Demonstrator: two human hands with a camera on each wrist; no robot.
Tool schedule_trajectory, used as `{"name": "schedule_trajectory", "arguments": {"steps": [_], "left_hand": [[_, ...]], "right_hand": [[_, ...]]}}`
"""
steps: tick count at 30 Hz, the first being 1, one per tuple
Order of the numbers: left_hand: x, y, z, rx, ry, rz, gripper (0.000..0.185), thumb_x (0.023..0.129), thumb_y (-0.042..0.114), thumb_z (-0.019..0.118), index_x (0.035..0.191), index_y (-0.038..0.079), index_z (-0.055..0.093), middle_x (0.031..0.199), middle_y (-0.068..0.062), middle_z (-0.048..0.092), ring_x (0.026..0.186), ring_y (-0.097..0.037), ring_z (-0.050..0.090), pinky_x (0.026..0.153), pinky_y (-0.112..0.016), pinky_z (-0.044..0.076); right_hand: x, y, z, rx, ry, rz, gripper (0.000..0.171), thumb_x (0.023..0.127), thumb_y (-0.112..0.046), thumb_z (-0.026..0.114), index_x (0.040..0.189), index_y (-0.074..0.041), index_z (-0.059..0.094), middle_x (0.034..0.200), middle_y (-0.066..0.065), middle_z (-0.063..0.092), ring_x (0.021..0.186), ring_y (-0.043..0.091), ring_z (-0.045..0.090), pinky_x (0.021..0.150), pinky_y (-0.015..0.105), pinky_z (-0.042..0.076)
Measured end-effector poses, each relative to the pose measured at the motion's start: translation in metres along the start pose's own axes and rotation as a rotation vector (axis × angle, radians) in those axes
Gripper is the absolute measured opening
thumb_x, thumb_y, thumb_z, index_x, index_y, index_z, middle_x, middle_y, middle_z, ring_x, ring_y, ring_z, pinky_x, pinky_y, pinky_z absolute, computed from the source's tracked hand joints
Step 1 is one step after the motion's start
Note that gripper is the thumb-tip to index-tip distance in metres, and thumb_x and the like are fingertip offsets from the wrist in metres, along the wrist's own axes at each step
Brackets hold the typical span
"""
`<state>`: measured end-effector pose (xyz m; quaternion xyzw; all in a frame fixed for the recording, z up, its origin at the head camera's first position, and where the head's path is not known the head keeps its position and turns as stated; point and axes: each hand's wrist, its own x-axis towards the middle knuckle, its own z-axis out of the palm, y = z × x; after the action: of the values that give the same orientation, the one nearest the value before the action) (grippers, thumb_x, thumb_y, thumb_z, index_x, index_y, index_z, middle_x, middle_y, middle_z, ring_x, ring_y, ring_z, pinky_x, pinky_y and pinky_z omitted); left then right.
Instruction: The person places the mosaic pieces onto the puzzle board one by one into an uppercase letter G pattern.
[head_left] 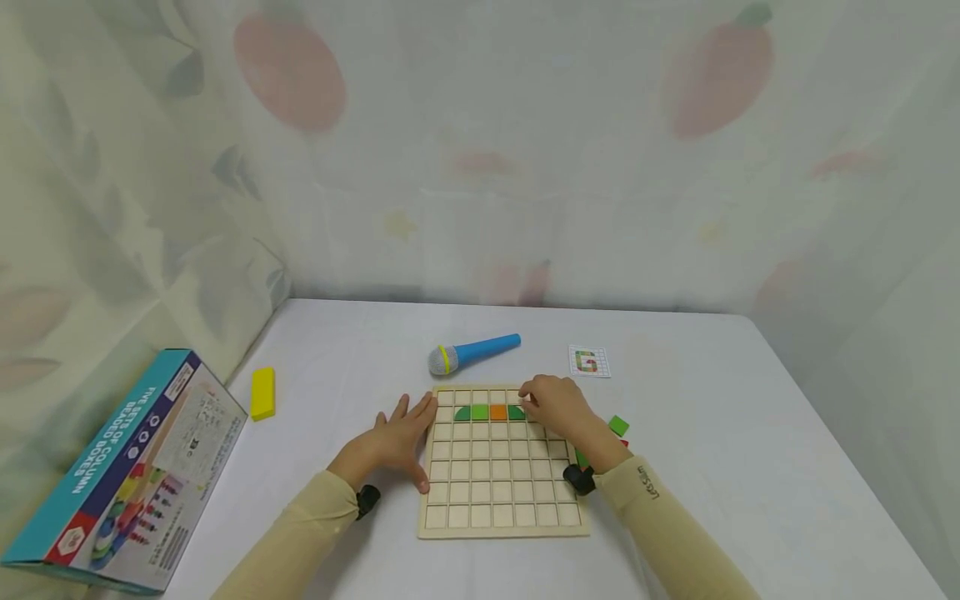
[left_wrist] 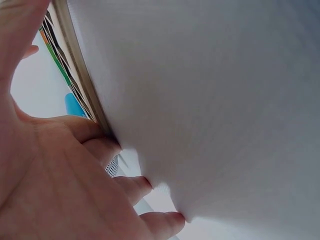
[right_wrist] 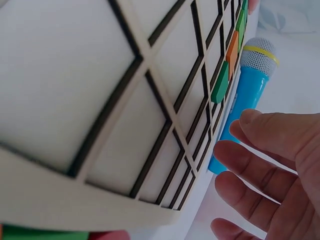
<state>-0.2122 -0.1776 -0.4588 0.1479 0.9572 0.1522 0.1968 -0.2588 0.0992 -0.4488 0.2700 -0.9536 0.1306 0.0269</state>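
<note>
Head view: "G" card (head_left: 589, 362), "FIVE SETS" box (head_left: 120, 475)

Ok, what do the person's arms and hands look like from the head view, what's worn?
Both arms wear long beige sleeves; the right sleeve carries small dark lettering near the cuff. A black wrist-mounted device sits at each wrist: left, right. The left hand and right hand are bare, no gloves or rings visible.

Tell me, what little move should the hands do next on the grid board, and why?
Probably the right hand should draw back toward the loose green tile beside the board. The wooden grid board holds only one short row of green and orange tiles, the pattern card shows a fuller G shape, and the left hand already steadies the board's edge.
</note>
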Motion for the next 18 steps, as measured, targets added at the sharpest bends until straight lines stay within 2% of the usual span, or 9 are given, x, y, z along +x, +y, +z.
{"name": "schedule_trajectory", "arguments": {"steps": [7,18], "left_hand": [[-0.003,0.001,-0.002,0.013,-0.007,0.004,0.137,0.044,0.045,0.088,0.149,0.008,0.008,0.155,-0.009,0.001,0.137,-0.043,-0.004,0.098,-0.071,0.007],[0.000,-0.001,0.000,0.012,-0.002,0.009,0.137,0.044,0.047,0.087,0.149,0.008,0.007,0.155,-0.009,0.000,0.137,-0.043,-0.005,0.098,-0.071,0.007]], "right_hand": [[-0.005,0.008,-0.003,-0.005,0.004,0.045,0.018,0.085,-0.018,0.066,0.101,-0.011,0.071,0.076,-0.002,0.059,0.063,0.009,0.050,0.054,0.025,0.042],[-0.024,0.034,-0.010,0.054,0.031,0.095,0.018,0.083,-0.015,0.069,0.100,-0.009,0.070,0.077,-0.003,0.058,0.060,0.010,0.046,0.054,0.025,0.041]]}}
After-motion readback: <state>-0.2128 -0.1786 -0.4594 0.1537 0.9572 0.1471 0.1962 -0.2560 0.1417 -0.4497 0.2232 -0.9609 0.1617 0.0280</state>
